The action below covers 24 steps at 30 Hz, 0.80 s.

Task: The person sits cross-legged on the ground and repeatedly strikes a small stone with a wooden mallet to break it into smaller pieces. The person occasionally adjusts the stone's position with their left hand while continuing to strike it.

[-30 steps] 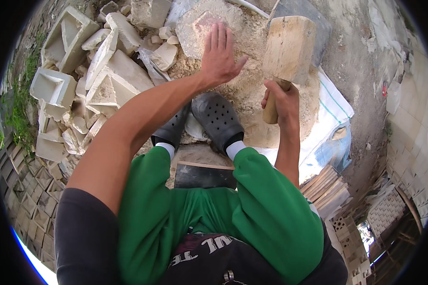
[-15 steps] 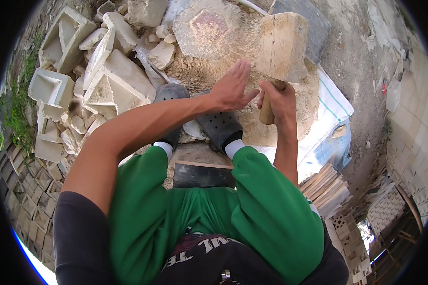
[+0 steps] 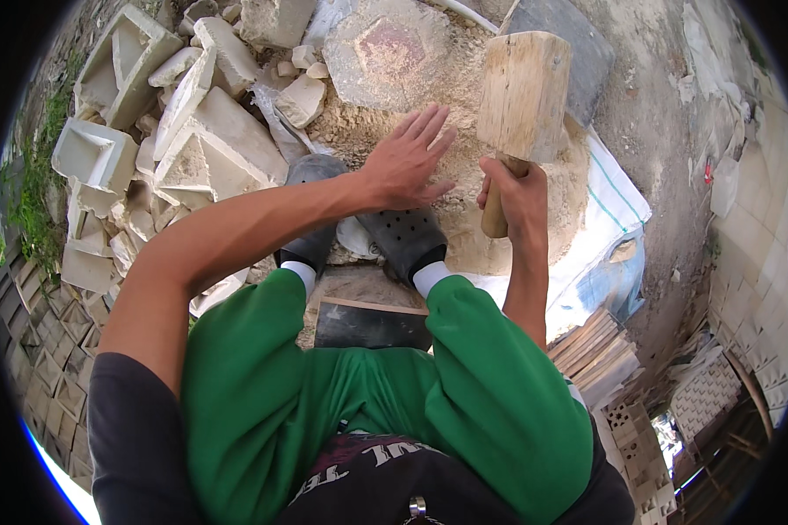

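Observation:
My right hand (image 3: 518, 199) is wrapped round the handle of a wooden mallet (image 3: 524, 92), whose big block head points away from me. To its left, my left hand (image 3: 409, 159) is stretched flat with fingers apart, holding nothing, above the toe of one grey clog (image 3: 404, 238). Beneath both hands spreads crumbly tan rubble (image 3: 473, 227). Beyond them lies a dusty hexagonal slab (image 3: 390, 57) with a reddish middle. What lies directly under the mallet head is hidden.
At the left rise broken pale moulded blocks (image 3: 223, 144). A white sack sheet (image 3: 617, 188) lies right of the rubble, near a stack of thin slats (image 3: 594, 350). A dark grey slab (image 3: 587, 52) sits behind the mallet. My other clog (image 3: 317, 168) stands by the blocks.
My left hand has drawn back to the left, away from the mallet, and its fingers have spread. The mallet and my right hand have shifted slightly nearer and to the right.

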Each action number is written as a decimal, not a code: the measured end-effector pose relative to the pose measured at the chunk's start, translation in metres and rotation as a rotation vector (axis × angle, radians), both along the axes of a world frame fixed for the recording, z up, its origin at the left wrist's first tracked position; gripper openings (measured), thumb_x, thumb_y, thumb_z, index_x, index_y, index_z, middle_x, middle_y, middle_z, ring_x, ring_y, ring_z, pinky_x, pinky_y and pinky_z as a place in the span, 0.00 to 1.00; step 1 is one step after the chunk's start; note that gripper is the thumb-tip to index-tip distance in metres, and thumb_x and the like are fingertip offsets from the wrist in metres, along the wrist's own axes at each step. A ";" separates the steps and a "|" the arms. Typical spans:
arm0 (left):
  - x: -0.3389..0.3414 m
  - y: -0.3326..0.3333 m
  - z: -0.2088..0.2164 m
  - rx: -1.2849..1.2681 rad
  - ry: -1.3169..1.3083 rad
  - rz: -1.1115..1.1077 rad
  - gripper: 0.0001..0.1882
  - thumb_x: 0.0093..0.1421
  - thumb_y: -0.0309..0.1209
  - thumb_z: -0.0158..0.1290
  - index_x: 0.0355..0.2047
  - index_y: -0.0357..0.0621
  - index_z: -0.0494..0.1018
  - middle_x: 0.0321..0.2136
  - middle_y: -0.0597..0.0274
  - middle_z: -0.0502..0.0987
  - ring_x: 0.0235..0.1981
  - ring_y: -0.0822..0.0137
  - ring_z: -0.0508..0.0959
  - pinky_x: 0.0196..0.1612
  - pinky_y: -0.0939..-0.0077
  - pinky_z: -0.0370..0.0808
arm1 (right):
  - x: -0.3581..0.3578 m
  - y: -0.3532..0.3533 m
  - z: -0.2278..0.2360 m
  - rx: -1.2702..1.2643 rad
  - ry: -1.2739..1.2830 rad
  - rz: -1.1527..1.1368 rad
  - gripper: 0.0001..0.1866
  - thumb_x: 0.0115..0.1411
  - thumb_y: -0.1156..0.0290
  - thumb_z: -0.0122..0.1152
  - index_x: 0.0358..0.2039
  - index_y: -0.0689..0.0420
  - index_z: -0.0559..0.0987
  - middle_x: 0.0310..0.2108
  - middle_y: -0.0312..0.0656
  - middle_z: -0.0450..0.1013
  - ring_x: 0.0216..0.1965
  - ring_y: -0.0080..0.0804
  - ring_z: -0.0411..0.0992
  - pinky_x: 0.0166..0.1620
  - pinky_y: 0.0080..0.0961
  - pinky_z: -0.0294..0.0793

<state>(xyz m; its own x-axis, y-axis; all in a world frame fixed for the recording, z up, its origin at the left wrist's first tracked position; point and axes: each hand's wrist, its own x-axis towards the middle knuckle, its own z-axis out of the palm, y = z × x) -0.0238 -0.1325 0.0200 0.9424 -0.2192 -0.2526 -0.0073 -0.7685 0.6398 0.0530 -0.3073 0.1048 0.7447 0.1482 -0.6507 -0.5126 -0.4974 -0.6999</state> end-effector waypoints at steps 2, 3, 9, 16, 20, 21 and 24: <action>0.005 0.022 -0.017 0.319 -0.308 0.233 0.49 0.65 0.57 0.47 0.68 0.24 0.49 0.70 0.27 0.45 0.73 0.39 0.41 0.74 0.51 0.37 | 0.000 -0.003 -0.001 -0.006 0.001 0.020 0.13 0.55 0.65 0.68 0.27 0.63 0.77 0.17 0.38 0.71 0.16 0.27 0.71 0.21 0.26 0.72; 0.010 0.032 -0.022 0.388 -0.288 0.370 0.49 0.64 0.57 0.49 0.68 0.24 0.49 0.69 0.26 0.48 0.73 0.39 0.44 0.74 0.50 0.38 | 0.000 -0.003 -0.001 -0.007 0.001 0.030 0.13 0.55 0.65 0.68 0.27 0.62 0.77 0.17 0.38 0.71 0.16 0.27 0.71 0.21 0.26 0.72; 0.006 0.006 0.008 0.370 0.079 0.105 0.50 0.63 0.60 0.48 0.70 0.32 0.49 0.69 0.30 0.50 0.72 0.41 0.50 0.71 0.43 0.43 | 0.000 0.000 -0.004 -0.030 0.027 -0.004 0.13 0.55 0.66 0.68 0.27 0.63 0.77 0.17 0.38 0.71 0.16 0.27 0.71 0.21 0.26 0.72; 0.002 0.025 -0.015 0.486 -0.047 0.207 0.54 0.60 0.61 0.50 0.70 0.30 0.47 0.72 0.36 0.44 0.75 0.48 0.39 0.73 0.45 0.33 | -0.003 -0.001 -0.005 -0.041 0.034 0.029 0.13 0.55 0.65 0.68 0.29 0.63 0.77 0.17 0.38 0.71 0.16 0.27 0.72 0.21 0.26 0.73; 0.002 0.028 -0.018 0.324 -0.182 0.025 0.58 0.59 0.62 0.52 0.70 0.25 0.43 0.72 0.35 0.43 0.75 0.47 0.38 0.73 0.45 0.32 | -0.002 0.001 -0.004 -0.065 0.034 0.018 0.14 0.55 0.65 0.68 0.30 0.63 0.77 0.17 0.38 0.71 0.17 0.27 0.72 0.22 0.26 0.73; 0.002 0.031 -0.019 0.357 -0.184 0.072 0.58 0.59 0.63 0.51 0.70 0.25 0.43 0.72 0.35 0.43 0.75 0.46 0.38 0.73 0.45 0.32 | -0.002 0.001 -0.004 -0.071 0.032 0.022 0.14 0.55 0.65 0.68 0.30 0.63 0.77 0.17 0.38 0.72 0.17 0.27 0.72 0.22 0.26 0.74; 0.008 0.048 -0.028 0.398 -0.240 0.195 0.58 0.60 0.65 0.49 0.70 0.26 0.43 0.71 0.34 0.43 0.75 0.44 0.39 0.73 0.46 0.35 | -0.003 -0.003 -0.007 -0.038 0.035 0.028 0.14 0.55 0.65 0.68 0.30 0.63 0.77 0.18 0.39 0.72 0.16 0.27 0.72 0.21 0.26 0.73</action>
